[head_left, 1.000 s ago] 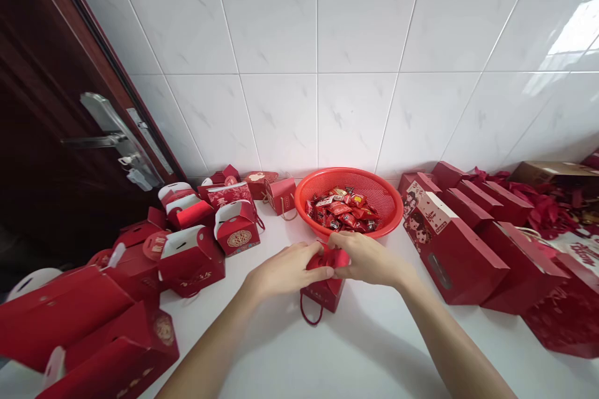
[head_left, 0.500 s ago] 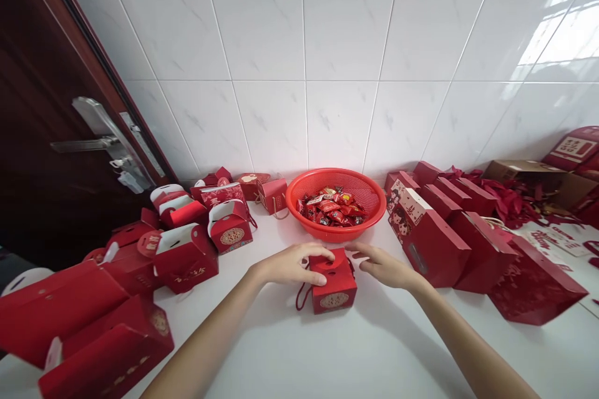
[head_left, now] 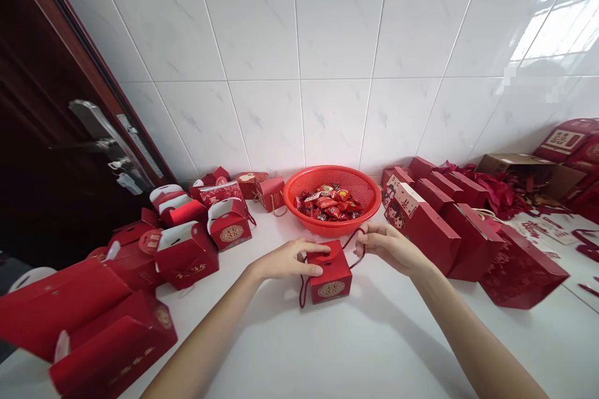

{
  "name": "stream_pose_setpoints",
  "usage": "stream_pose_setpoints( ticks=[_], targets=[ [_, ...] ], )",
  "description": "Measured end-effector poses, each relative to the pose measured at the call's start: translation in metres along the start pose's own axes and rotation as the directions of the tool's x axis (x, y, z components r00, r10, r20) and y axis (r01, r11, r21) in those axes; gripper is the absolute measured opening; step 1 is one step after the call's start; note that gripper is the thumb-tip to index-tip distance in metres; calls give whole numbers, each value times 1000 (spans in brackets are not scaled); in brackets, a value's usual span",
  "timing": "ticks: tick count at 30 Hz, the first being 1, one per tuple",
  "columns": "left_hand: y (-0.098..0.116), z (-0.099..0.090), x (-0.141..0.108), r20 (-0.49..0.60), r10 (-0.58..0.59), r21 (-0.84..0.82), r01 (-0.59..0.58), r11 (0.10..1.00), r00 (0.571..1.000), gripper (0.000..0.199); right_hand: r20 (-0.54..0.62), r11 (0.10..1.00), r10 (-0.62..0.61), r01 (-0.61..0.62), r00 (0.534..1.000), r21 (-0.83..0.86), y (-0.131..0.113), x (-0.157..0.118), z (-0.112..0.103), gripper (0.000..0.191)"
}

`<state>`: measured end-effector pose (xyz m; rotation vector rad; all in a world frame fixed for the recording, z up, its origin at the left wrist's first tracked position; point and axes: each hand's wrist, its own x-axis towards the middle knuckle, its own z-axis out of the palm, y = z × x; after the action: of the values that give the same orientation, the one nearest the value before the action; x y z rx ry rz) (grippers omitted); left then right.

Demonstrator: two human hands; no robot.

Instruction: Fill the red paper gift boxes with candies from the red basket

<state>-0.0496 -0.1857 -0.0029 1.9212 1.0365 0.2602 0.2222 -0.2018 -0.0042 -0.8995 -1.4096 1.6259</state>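
A small red candy box (head_left: 330, 274) with a cream round medallion on its front stands closed on the white table. My left hand (head_left: 290, 260) grips it from the left, fingers and thumb resting on its top. To the right of the box, my right hand (head_left: 386, 248) pinches a dark red cord handle (head_left: 350, 238) that runs up from the box's far right side. Another loop of cord (head_left: 303, 292) hangs at the left side, by my left thumb. Just behind the box sits a red plastic basket (head_left: 322, 227) holding wrapped candies (head_left: 328, 203).
Several red gift boxes (head_left: 187, 255) stand at the left, some with raised white-lined flaps. Rows of red paper bags (head_left: 423, 234) fill the right side. Farther right are a cardboard box (head_left: 515, 162) and red ribbons. A tiled wall (head_left: 332, 118) closes the back.
My right hand has risen slightly and closed on the cord handle, which now stands out as a loop. My left hand stays on the box.
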Motion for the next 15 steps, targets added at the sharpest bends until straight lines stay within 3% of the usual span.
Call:
stream_pose_setpoints(
  ticks=[5, 8, 13, 15],
  targets=[
    [12, 9, -1, -191, -50, 36, 58, 998, 980, 63, 0, 999, -38, 38, 999, 16, -14, -1, 14, 26],
    [33, 7, -4, -270, 1, 16, 4, 1000, 963, 62, 2, 996, -55, 55, 998, -70, -15, 1, 22, 27],
    [66, -12, -9, -151, 48, -362, -101, 927, 987, 62, -26, 982, -82, 76, 996, -173, -29, -2, 27, 27],
    [76, -17, -10, -181, 104, -490, -181, 853, 978, 54, -52, 974, -94, 81, 994, -211, -37, -5, 28, 29]
  ],
)
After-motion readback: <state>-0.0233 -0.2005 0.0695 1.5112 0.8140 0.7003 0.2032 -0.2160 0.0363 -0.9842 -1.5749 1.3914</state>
